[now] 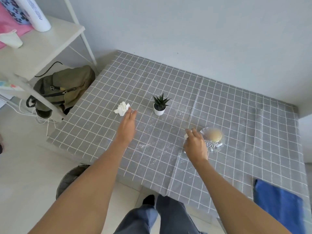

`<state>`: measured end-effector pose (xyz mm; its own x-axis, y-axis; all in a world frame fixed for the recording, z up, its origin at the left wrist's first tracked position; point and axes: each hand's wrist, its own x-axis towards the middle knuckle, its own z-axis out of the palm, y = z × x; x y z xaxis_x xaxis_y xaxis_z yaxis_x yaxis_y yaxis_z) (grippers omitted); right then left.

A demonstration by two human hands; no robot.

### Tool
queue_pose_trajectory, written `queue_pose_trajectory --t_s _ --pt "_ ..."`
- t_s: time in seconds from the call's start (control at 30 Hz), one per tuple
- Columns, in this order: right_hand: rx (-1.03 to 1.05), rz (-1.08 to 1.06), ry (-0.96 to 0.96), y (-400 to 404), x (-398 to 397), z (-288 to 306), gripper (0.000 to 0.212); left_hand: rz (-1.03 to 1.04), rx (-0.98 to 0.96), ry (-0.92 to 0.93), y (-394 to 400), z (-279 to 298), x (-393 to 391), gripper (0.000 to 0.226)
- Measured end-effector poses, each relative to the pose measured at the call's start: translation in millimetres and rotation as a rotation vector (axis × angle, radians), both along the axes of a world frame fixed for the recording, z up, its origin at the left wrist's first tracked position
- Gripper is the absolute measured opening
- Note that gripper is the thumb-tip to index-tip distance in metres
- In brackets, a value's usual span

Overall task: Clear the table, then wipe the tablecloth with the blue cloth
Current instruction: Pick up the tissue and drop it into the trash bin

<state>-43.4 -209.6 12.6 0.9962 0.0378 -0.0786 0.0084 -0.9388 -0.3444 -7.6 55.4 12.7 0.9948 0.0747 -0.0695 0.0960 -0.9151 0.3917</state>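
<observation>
**Both hands out over a crumb-strewn checked tablecloth**

Taking the small potted succulent (159, 105) as the landmark: it stands near the middle of the grey tablecloth (236, 102), a woven cloth crossed by thin white grid lines, with spiky dark green leaves in a smooth white round pot.

Far to the left of the plant, off the table, a white metal shelf unit (38, 48) carries a tall white cylinder and a pale paper cup. Below it, a soft olive-green backpack (67, 85) slumps on the floor. Nearer the viewer on the floor sits a dark round bin (70, 178).

Just left of the plant lies a crumpled white tissue (121, 108), wadded and irregular. The left hand (127, 125) reaches toward it, fingers straight and held together, tips just beside the wad, gripping nothing.

In front of the plant, fine white crumbs (152, 146) are scattered in loose streaks over the fabric.

To the right of the plant and closer to the viewer, the right hand (195, 144) curls its fingers around a small white crumpled scrap (187, 135) that peeks out past the knuckles. Touching that hand's far side stands a clear cut-glass bowl (213, 139), ribbed and rounded, holding something pale tan.

Far right of the plant, at the table's near corner, the blue cloth (278, 205) lies flat, plush and rectangular.
</observation>
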Motion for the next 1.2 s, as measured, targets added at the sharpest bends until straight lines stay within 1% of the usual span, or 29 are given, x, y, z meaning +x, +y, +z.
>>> queue_pose_trajectory --t_s 0.1,0.17,0.37,0.47,0.5,0.6,0.73,0.83,0.93,1.0,1.1,1.2 --pt "-0.075 -0.013 -0.009 0 -28 -10 0.039 -0.002 -0.005 -0.013 15 0 7 0.064" --pt "-0.086 -0.039 -0.029 1 -42 -20 0.034 0.011 0.004 -0.023 23 -3 15 0.065" --pt "-0.104 -0.075 0.050 7 -54 -40 0.042 0.024 0.008 -0.005 37 -15 45 0.070" --pt "-0.094 -0.097 0.054 10 -52 -45 0.045 0.016 0.039 0.046 41 -26 57 0.074" --pt "-0.080 -0.106 0.052 10 -51 -46 0.045 0.021 0.050 0.075 42 -29 60 0.072" --pt "-0.026 -0.128 0.015 10 -52 -48 0.046 0.038 0.081 0.118 45 -36 68 0.055" --pt "0.029 -0.120 -0.024 11 -52 -49 0.054 0.041 0.077 0.062 42 -38 67 0.046" --pt "0.049 -0.105 -0.014 10 -51 -48 0.061 0.057 0.022 0.009 37 -39 64 0.045" --pt "0.039 -0.078 0.004 8 -48 -44 0.066 0.047 0.008 -0.046 33 -39 55 0.042" --pt "0.012 -0.045 0.025 5 -45 -41 0.066 0.041 -0.009 -0.066 31 -39 45 0.040" --pt "-0.004 -0.016 0.037 2 -42 -34 0.062 0.062 -0.060 -0.049 31 -35 29 0.036" --pt "-0.015 -0.015 0.033 6 -39 -22 0.066 0.024 -0.031 -0.062 29 -26 11 0.044"
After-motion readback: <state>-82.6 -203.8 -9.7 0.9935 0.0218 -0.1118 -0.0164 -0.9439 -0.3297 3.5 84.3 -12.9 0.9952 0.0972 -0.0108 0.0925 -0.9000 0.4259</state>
